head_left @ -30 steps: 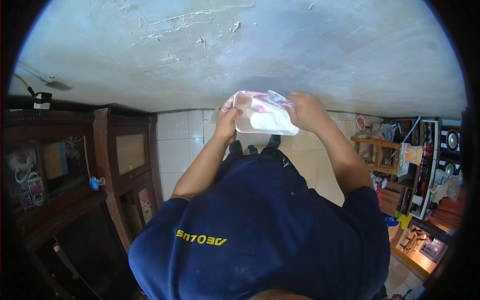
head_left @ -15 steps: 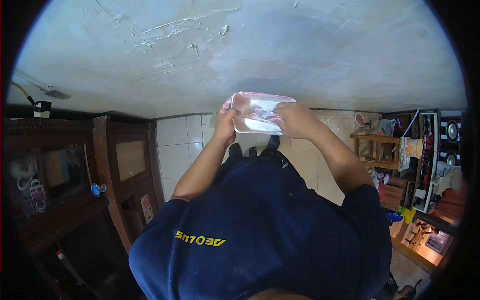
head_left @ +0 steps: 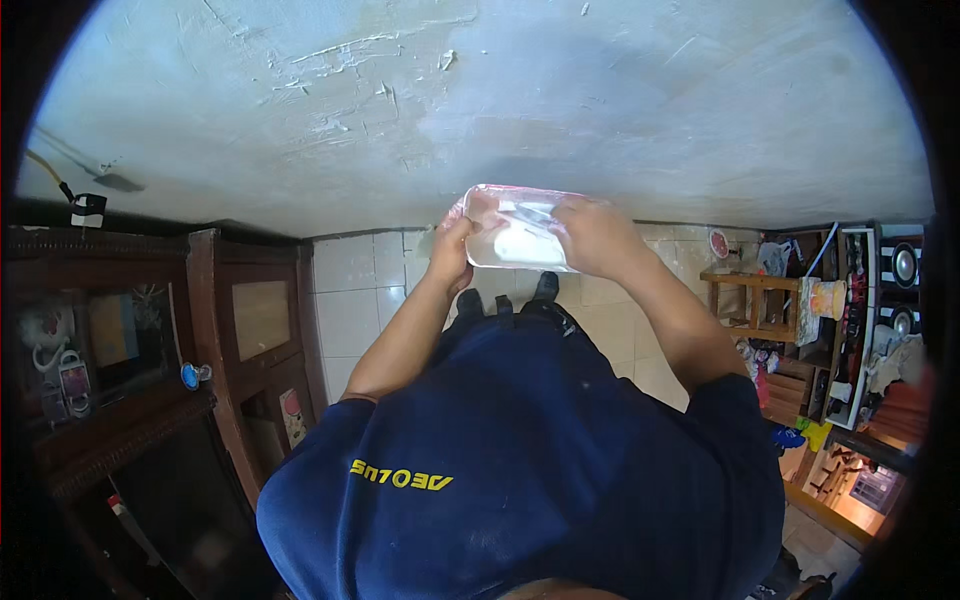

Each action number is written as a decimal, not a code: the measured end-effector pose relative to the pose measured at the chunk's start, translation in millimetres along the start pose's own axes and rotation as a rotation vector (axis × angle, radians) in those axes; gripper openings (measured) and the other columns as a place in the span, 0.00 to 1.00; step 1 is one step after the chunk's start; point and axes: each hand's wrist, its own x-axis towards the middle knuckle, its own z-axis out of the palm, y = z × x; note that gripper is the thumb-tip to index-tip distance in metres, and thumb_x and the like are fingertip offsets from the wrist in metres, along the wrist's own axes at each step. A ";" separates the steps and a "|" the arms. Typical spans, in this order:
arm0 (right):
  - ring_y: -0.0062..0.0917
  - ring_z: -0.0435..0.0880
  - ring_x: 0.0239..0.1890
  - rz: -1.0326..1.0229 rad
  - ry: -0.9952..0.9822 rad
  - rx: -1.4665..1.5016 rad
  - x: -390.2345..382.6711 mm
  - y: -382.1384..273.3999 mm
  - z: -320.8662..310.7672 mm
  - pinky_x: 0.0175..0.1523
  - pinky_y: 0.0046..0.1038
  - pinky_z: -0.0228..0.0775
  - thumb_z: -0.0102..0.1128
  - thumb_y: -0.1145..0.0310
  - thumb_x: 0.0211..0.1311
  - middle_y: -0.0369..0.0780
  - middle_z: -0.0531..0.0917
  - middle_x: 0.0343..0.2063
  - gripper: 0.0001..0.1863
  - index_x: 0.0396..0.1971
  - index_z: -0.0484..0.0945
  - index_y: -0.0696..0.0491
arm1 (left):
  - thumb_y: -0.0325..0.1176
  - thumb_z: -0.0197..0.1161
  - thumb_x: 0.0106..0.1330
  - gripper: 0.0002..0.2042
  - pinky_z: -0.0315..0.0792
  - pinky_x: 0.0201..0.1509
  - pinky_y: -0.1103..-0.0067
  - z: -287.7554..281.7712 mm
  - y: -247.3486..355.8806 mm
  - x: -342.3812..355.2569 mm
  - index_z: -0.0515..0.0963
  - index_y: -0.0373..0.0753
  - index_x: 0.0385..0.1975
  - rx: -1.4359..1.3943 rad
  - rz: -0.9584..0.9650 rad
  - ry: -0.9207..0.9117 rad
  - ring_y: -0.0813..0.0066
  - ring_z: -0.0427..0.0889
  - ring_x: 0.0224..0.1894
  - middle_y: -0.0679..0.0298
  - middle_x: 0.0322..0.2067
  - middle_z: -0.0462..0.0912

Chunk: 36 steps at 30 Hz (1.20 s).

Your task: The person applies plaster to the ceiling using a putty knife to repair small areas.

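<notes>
My left hand (head_left: 450,245) grips the left end of a shallow translucent tray (head_left: 505,263) with pinkish rim and stains, thumb over its edge. Soft white material (head_left: 515,240) lies inside. My right hand (head_left: 598,238) is closed on a pale, flat scraper-like tool (head_left: 528,216) that lies across the inside of the tray; its fingertips are partly hidden at the tray's right side. Both hands are in front of me, just short of a patchy light wall (head_left: 500,100).
Dark wooden cabinets (head_left: 215,330) stand at left, with a yellow cable (head_left: 45,170) near the wall. At right are a wooden rack (head_left: 750,285), clothes, speakers (head_left: 902,265) and assorted clutter. My shoes (head_left: 470,300) show on the tiled floor (head_left: 345,310).
My right hand has moved left and down, bringing the tool from the tray's upper right corner into the tray, across the white material. The left hand keeps its hold.
</notes>
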 end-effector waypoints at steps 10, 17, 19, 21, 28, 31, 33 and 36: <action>0.18 0.77 0.29 0.195 0.195 0.754 -13.7 53.1 2.4 0.38 0.25 0.70 0.61 0.68 0.63 0.40 0.84 0.27 0.10 0.37 0.81 0.60 | 0.32 0.49 0.58 0.23 0.70 0.57 0.67 -15.9 -1.1 6.8 0.70 0.37 0.55 0.012 0.019 -0.023 0.64 0.77 0.51 0.57 0.49 0.77; 0.13 0.77 0.29 0.415 0.472 1.169 -37.9 72.6 45.8 0.37 0.21 0.70 0.63 0.65 0.64 0.33 0.84 0.27 0.10 0.35 0.82 0.59 | 0.33 0.49 0.58 0.23 0.69 0.59 0.67 5.7 10.3 8.3 0.69 0.38 0.56 0.032 0.067 -0.069 0.63 0.77 0.52 0.57 0.49 0.77; 0.13 0.77 0.31 0.378 0.567 1.271 -38.3 76.2 52.8 0.39 0.19 0.69 0.63 0.67 0.63 0.33 0.84 0.30 0.09 0.36 0.82 0.57 | 0.33 0.49 0.58 0.23 0.69 0.60 0.66 14.2 12.4 7.8 0.69 0.39 0.56 -0.014 0.058 -0.017 0.62 0.77 0.53 0.57 0.49 0.77; 0.13 0.78 0.34 0.375 0.624 1.599 -39.2 54.9 35.3 0.42 0.19 0.69 0.64 0.70 0.63 0.33 0.84 0.32 0.08 0.38 0.82 0.58 | 0.35 0.49 0.58 0.23 0.68 0.61 0.64 19.6 12.7 9.4 0.69 0.38 0.56 -0.019 0.049 0.014 0.61 0.76 0.54 0.56 0.50 0.77; 0.18 0.82 0.37 0.190 0.608 1.957 -45.7 77.5 2.4 0.44 0.24 0.75 0.62 0.77 0.60 0.36 0.84 0.36 0.09 0.41 0.80 0.58 | 0.37 0.49 0.54 0.26 0.67 0.60 0.64 53.6 17.5 11.6 0.70 0.35 0.55 -0.028 0.017 -0.013 0.59 0.76 0.54 0.54 0.49 0.77; 0.18 0.82 0.33 0.105 0.687 1.869 -45.1 80.6 -28.4 0.36 0.23 0.75 0.62 0.76 0.60 0.36 0.84 0.34 0.08 0.40 0.80 0.58 | 0.37 0.49 0.54 0.26 0.67 0.61 0.63 79.1 29.5 1.9 0.70 0.36 0.55 -0.041 0.010 -0.010 0.59 0.76 0.54 0.54 0.50 0.77; 0.18 0.81 0.28 0.003 0.712 1.618 -47.0 81.2 -58.4 0.32 0.22 0.74 0.62 0.75 0.62 0.37 0.83 0.31 0.07 0.39 0.79 0.59 | 0.38 0.49 0.54 0.27 0.68 0.60 0.64 92.7 35.8 1.6 0.70 0.35 0.55 -0.032 0.038 0.010 0.59 0.76 0.54 0.54 0.50 0.77; 0.19 0.82 0.24 -0.221 0.836 1.264 -54.2 79.5 -110.1 0.30 0.23 0.74 0.61 0.75 0.62 0.41 0.84 0.27 0.06 0.36 0.79 0.62 | 0.41 0.51 0.54 0.28 0.70 0.58 0.65 113.2 40.1 -0.6 0.70 0.35 0.55 -0.045 0.056 0.012 0.59 0.76 0.53 0.54 0.50 0.77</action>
